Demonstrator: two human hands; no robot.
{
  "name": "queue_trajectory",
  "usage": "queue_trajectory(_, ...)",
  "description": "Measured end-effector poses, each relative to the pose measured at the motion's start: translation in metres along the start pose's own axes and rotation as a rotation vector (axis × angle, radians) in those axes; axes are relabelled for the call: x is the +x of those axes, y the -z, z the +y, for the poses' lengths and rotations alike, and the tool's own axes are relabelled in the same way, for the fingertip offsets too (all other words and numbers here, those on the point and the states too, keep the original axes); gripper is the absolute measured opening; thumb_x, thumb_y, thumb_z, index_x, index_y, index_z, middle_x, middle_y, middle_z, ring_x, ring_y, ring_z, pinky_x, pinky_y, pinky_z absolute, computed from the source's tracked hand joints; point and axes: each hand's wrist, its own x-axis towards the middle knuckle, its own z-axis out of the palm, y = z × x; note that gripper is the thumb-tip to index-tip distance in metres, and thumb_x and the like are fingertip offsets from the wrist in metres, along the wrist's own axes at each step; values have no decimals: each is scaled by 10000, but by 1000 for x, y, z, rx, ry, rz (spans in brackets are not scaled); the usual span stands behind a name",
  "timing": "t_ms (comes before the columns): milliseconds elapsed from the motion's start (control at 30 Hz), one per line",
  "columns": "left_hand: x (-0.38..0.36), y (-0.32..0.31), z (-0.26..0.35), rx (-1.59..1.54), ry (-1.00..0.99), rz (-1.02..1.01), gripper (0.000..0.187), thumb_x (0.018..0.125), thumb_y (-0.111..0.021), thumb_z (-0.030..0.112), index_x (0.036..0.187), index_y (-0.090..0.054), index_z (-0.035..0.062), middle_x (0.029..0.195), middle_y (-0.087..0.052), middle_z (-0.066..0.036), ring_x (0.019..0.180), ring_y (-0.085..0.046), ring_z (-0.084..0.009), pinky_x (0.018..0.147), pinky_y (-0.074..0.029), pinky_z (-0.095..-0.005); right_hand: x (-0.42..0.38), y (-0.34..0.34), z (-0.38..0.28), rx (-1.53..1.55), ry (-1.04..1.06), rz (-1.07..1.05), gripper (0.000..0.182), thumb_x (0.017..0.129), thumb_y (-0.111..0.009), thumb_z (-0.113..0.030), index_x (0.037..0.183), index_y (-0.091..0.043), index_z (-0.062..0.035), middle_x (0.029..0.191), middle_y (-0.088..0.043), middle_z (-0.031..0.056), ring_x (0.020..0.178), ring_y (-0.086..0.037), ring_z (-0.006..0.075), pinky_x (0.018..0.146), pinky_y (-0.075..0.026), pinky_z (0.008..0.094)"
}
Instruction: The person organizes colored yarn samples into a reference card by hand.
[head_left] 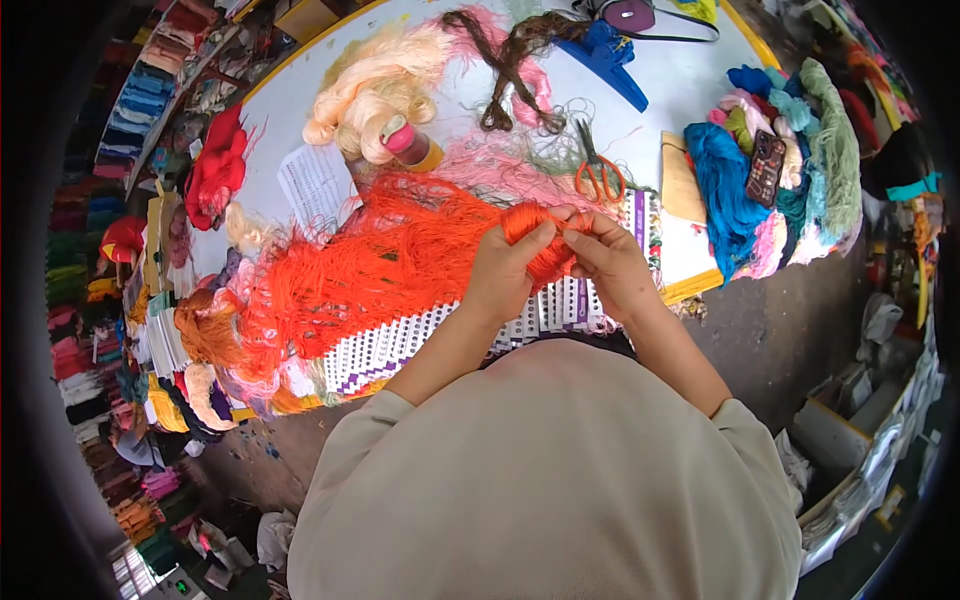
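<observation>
Both my hands hold a bundle of orange-red thread above the near part of the table. My left hand grips its left side, with the thumb laid across the strands. On the right side, my right hand pinches the bundle with thumb and fingers together. A wide spread of loose orange-red thread lies to the left of my hands. Beneath it are rows of white cards with dark dots and purple ends. Orange-handled scissors lie just beyond my right hand.
Cream skeins, dark brown thread and a blue plastic tool lie at the back of the table. A phone rests on coloured skeins at the right. A thread cone and a paper sheet lie left of centre.
</observation>
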Motion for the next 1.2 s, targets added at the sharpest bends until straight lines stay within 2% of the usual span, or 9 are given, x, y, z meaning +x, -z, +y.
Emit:
queue_trajectory(267,6,3,-12,153,26,-1,244,943,-607,116,1138,-629,-29,1122,-662,-109,965,-635,-160,862,-515,-293,-6,9,-1,20,26,-36,118,972,-575,-182,1017,-592,-75,828,-570,-40,699,-513,32,618,-459,212)
queue_trajectory(467,13,0,-9,151,-82,5,260,1003,-466,178,1075,-594,-36,1225,-610,-218,1126,-605,-294,956,-486,-413,-17,19,-3,-297,34,-115,161,988,-567,-224,1002,-594,-66,811,-534,-38,642,-509,45,596,-473,216)
queue_trajectory(700,29,95,8,-265,85,237,162,984,-483,125,985,-561,-17,1231,-597,-237,1181,-572,-376,1006,-484,-432,-5,140,-9,-932,836,536,145,981,-552,-145,1007,-601,-11,948,-604,64,893,-539,119,804,-429,248)
queue_trajectory(800,34,179,38,-528,95,442,234,968,-475,72,1148,-539,-64,1244,-587,-229,1203,-559,-364,992,-508,-406,-19,225,-18,13,616,644,341,1024,-465,-307,1106,-603,-6,1233,-614,166,1001,-612,226,903,-485,358)
queue_trajectory(900,17,280,80,-407,16,385,290,955,-469,56,1204,-516,-85,1185,-617,-200,1022,-635,-251,769,-556,-292,-67,345,-34,363,596,507,153,910,-657,-254,899,-585,-119,790,-633,1,753,-616,148,786,-524,340)
queue_trajectory(967,-1,365,115,-406,-71,377,277,960,-463,74,1184,-539,-69,1117,-645,-169,842,-640,-175,602,-504,-232,-104,424,-57,322,598,671,96,935,-550,-174,863,-541,-111,690,-507,-19,602,-486,124,617,-453,293)
queue_trajectory(1000,-9,383,126,-436,-125,461,271,965,-460,90,1173,-556,-55,1080,-660,-149,752,-627,-141,529,-458,-207,-122,420,-81,142,612,1046,111,921,-563,-186,844,-525,-115,664,-461,-29,575,-434,110,570,-424,280)
queue_trajectory(1100,-16,306,142,-416,-359,872,236,979,-453,131,1119,-598,9,800,-608,-21,586,-525,-90,416,-356,-183,-172,478,-115,-169,697,1358,106,950,-537,-171,875,-528,-97,766,-508,-3,597,-446,106,492,-361,261)
queue_trajectory(1200,8,211,86,-180,-46,577,209,926,-541,81,1121,-604,38,676,-501,40,478,-393,-20,358,-283,-160,-130,449,-85,-247,649,1118,98,943,-559,-163,987,-612,-93,815,-536,-18,701,-480,93,571,-378,246)
